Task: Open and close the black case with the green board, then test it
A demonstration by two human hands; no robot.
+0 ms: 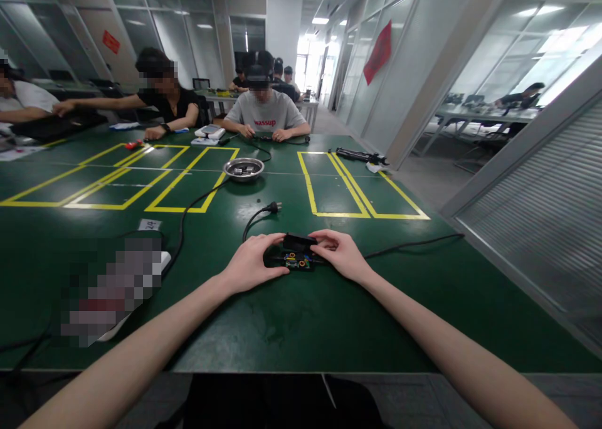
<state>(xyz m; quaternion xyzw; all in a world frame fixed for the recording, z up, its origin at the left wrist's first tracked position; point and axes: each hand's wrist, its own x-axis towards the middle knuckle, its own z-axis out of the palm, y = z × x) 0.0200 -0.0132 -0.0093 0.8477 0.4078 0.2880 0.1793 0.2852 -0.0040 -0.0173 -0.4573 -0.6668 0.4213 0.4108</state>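
Note:
A power adapter lies opened on the green table in front of me, its circuit board (297,262) showing in the black lower shell. Behind the board stands the black cover (300,241), tilted up. My left hand (254,259) curves around the adapter's left end, its fingertips at the cover's left edge and its thumb by the lower shell. With fingers and thumb bent together, my right hand (339,253) grips the cover's right end. Black cords leave both ends of the adapter; a plug (274,207) lies beyond my left hand.
A metal bowl (243,169) with small metal parts stands farther back. Yellow tape outlines (342,215) mark the table (399,316). A blurred-out device (117,291) lies at left, a folded black tripod (360,156) at the back right. Co-workers sit across the table.

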